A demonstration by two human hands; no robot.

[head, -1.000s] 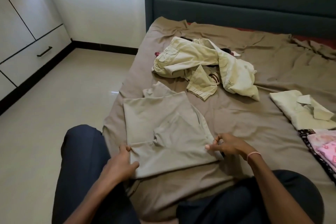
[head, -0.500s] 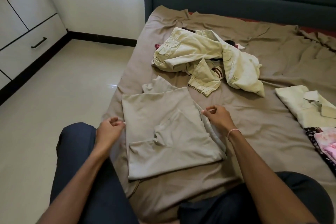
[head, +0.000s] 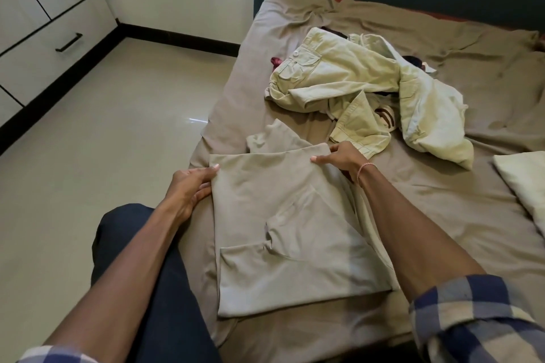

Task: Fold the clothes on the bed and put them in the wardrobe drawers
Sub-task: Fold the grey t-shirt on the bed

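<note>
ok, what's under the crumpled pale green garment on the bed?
Peeking out from under the garment: a dark red scrap at its left, black cloth behind, brown-striped fabric in front. All lie on the brown sheet. What else is beneath is covered.

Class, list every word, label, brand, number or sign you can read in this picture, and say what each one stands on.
None: no readable text shows anywhere.
The folded beige garment, the crumpled pale green garment, the bedsheet and the wardrobe drawer are all plain.
The brown-and-white cloth under the green garment shows stripes only, no letters.
</note>
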